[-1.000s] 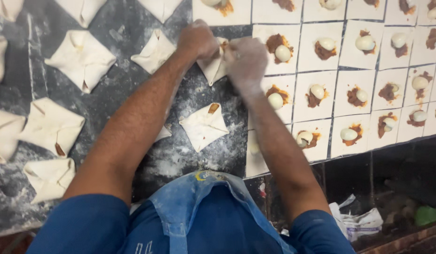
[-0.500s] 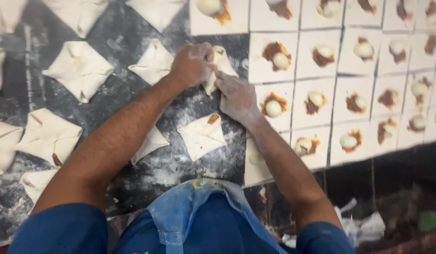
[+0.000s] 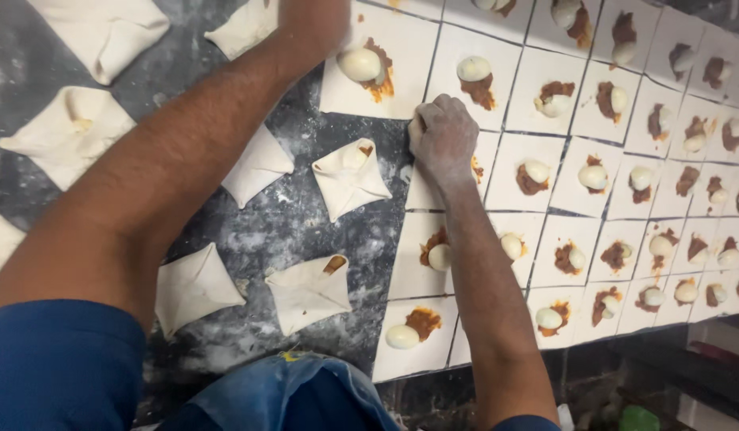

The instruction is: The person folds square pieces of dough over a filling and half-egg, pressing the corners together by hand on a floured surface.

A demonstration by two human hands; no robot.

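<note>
Head view: right hand (image 3: 443, 136) on dough square (image 3: 433, 187), edges table-aligned.

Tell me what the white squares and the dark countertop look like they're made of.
Squares: probably thin raw dough, matte and pale; the folded parcels crease softly. Countertop: seemingly dark polished stone, mottled grey under a dusting of flour. The right hand is floury too.
</note>
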